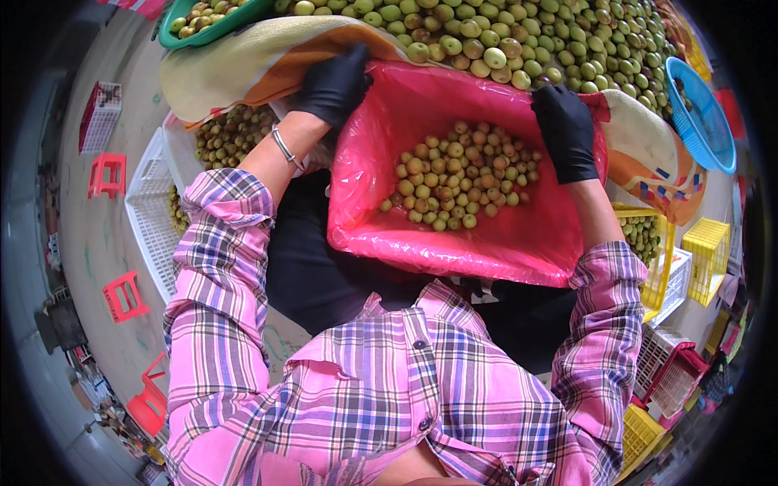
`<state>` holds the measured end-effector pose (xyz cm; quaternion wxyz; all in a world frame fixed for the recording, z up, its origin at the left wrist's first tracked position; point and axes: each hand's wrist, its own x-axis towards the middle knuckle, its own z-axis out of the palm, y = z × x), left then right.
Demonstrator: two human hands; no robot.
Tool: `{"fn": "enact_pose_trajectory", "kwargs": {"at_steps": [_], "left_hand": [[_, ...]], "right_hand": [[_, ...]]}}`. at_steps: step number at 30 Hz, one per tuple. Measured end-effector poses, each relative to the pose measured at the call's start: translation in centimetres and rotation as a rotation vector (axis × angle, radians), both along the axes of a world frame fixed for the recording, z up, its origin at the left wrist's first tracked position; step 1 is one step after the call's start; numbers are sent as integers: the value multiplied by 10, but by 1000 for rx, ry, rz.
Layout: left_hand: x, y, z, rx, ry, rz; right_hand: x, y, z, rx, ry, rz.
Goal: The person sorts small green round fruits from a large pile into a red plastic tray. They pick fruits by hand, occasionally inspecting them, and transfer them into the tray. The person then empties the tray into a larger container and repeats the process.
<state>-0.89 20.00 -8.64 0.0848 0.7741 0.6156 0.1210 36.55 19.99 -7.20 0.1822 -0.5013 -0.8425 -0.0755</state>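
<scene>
In front of me, a container lined with a glossy pink plastic liner [389, 158] rests at my lap. Small round green-brown fruits [456, 176], which look like jujubes, lie in a loose heap on its bottom. My left hand [334, 85], in a black glove, is closed at the liner's far left corner, beside a patterned towel [243, 51]. At the far right corner my right hand [564, 133], also black-gloved, grips the liner's edge. The liner hides the container's walls.
A large pile of green fruits [486, 36] lies beyond the liner. A green basin [213, 27] and a blue basket [699, 121] flank it. White crates [149, 206] stand at left, yellow crates [705, 255] at right. Red stools [108, 175] stand on the floor.
</scene>
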Motion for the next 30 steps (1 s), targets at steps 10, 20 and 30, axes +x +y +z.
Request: {"fn": "enact_pose_trajectory", "kwargs": {"at_steps": [10,20,30], "left_hand": [[-22,-5,4,-87,-392,-85],[-33,-28,35,-236,-176,-197],[68,-40,-13,-599,-230,-499]], "right_hand": [[10,-10,9,-35,67,26],[20,-28,16,-83,-3,5],[16,-36,-43,-416,276,-13]]}}
